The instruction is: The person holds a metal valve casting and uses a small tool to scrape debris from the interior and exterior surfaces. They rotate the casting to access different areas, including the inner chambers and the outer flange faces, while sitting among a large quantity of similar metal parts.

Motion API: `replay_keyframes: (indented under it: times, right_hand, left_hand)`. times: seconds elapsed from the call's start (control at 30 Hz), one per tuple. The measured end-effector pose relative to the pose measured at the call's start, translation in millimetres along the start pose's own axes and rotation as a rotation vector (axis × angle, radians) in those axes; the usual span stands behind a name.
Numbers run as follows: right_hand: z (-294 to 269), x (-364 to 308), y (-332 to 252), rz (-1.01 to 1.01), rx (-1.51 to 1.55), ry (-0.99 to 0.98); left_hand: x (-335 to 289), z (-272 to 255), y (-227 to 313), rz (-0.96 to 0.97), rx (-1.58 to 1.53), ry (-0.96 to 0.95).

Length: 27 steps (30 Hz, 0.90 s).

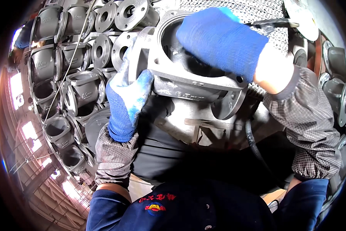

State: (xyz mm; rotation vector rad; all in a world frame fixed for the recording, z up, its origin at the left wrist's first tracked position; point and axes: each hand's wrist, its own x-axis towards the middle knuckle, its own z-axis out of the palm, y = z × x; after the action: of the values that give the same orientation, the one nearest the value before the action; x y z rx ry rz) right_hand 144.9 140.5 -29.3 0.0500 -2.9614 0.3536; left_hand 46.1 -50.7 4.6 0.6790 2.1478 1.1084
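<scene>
A dark grey cast-metal valve body [196,82] with a wide oblong opening and round end flanges sits in front of me, tilted so the opening faces up. My left hand [128,92], in a blue and whitish glove, grips the flange at its left end, thumb toward me. My right hand [219,40], in a blue knitted glove, reaches over the far rim into the opening. Its fingers are hidden inside, so what they hold, if anything, does not show. Both forearms wear checked sleeve covers.
Rows of similar grey castings [82,90] are stacked at the left, and more castings [336,88] stand at the right edge. A metal mesh surface [242,11] lies behind the work. Beyond my right hand is a black tool handle [273,24]; a ribbed hose [251,138] hangs below.
</scene>
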Motion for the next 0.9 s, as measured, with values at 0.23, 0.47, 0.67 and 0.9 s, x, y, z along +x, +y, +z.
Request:
replay_keyframes:
  times: [0.23,0.47,0.67,0.9]
  right_hand:
    - [-71.3,-33.0,8.5,0.244,0.194,-0.308]
    - [-66.0,-129.8,23.2,0.281,0.353,-0.006]
    - [-67.7,-145.5,4.3,0.553,0.619,0.070]
    - [-65.7,-129.4,3.5,0.359,0.215,0.028]
  left_hand:
    - [-8.4,1.0,-2.8,-0.024,0.066,0.041]
    - [-15.2,4.7,-1.0,0.407,0.446,-0.016]
    - [-15.8,10.3,6.5,0.420,0.314,-0.029]
    - [0.2,17.4,0.0,0.627,0.186,-0.042]
